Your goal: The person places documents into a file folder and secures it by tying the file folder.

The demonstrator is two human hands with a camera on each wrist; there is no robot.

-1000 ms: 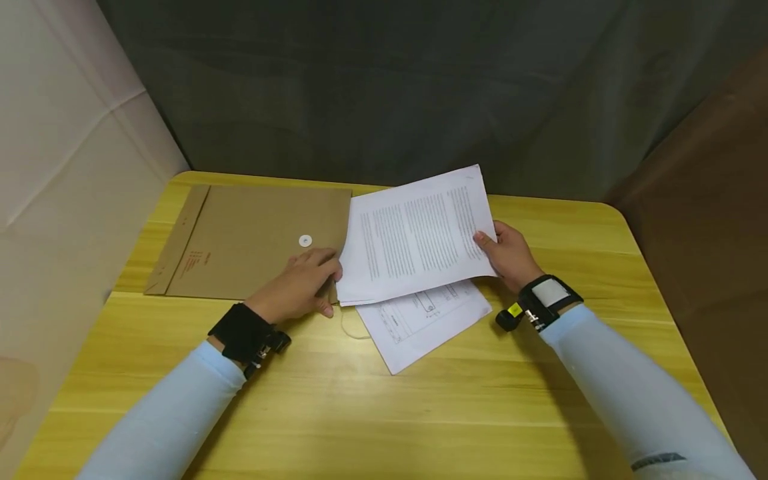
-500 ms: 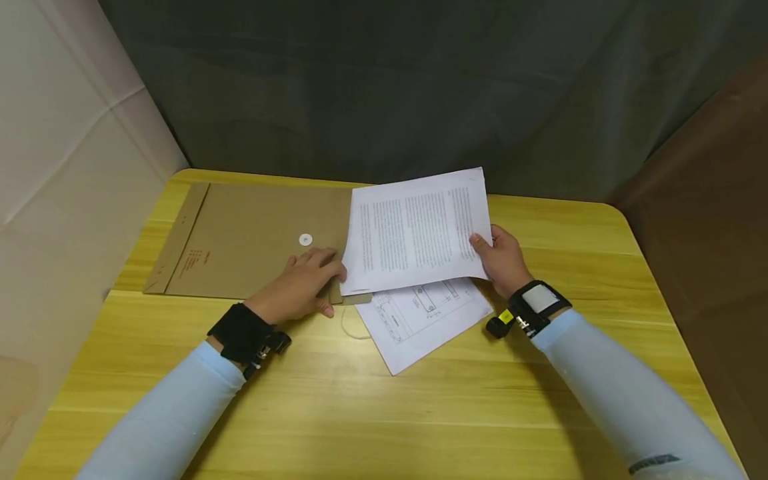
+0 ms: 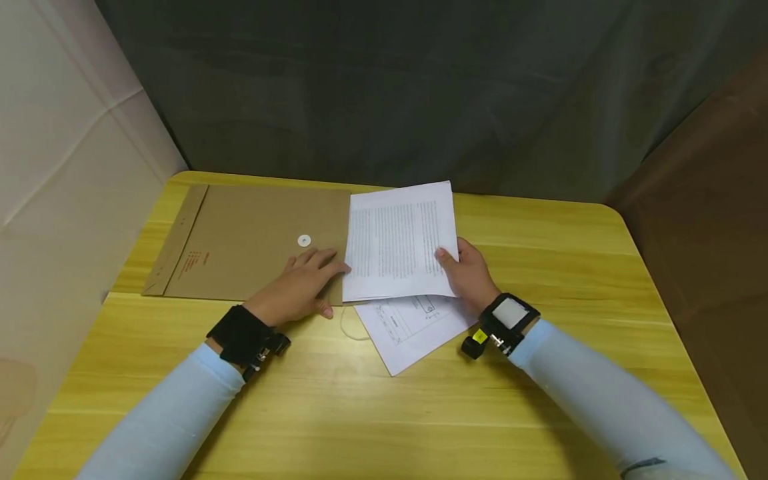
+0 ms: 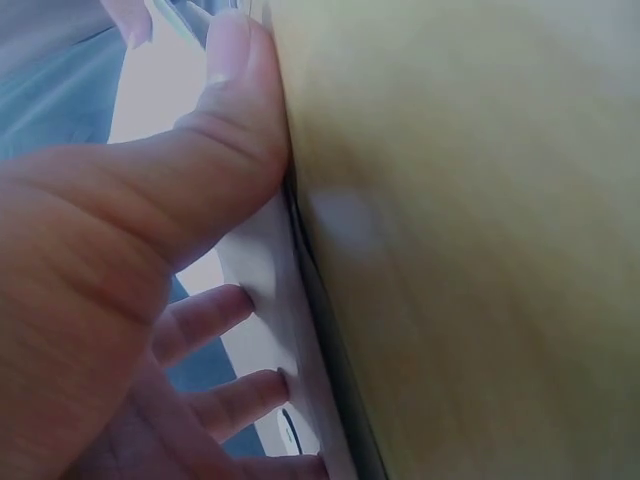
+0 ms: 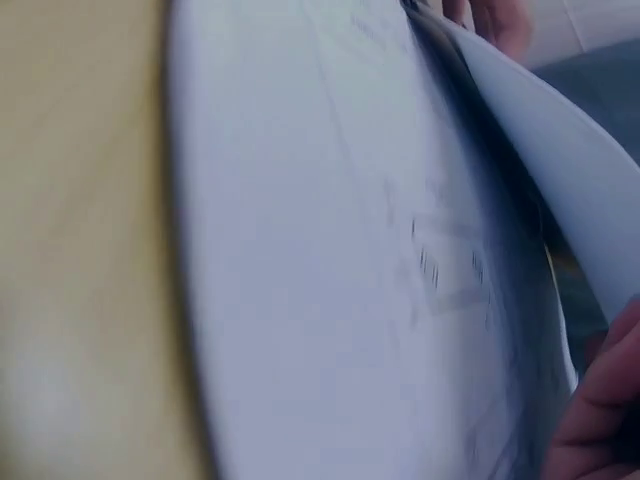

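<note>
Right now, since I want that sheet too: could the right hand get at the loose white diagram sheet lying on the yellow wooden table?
Probably not freely: the right hand grips the printed stack, though the diagram sheet lies uncovered just below it.

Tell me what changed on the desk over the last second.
The right hand carried the printed sheets leftward toward the envelope, so less of them shows outside its mouth and the hand sits nearer the middle of the table. It grips them as before. The left hand stayed at the envelope's open end, and the envelope and the loose page beneath did not move.
</note>
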